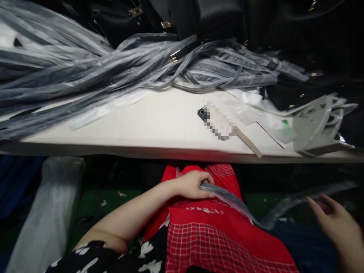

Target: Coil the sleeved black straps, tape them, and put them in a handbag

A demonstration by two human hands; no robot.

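Observation:
My left hand (196,184) is closed around one end of a long dark strap in a clear plastic sleeve (231,199), in front of the red apron. From there the strap sags to the right and rises again, its far end hanging loose in the air. Close under that far part is my right hand (337,223), blurred, its fingers apart and no hold on the strap visible. On the table lies a large heap of similar plastic-sleeved straps (136,62), some with gold buckles.
The white table (159,117) has its front edge just beyond my lap. On it are a phone (217,121), a beige strip (248,142) and crumpled white wrapping (321,121). Black bags (222,15) with gold hardware line the back. A grey plastic-wrapped bundle (54,204) stands lower left.

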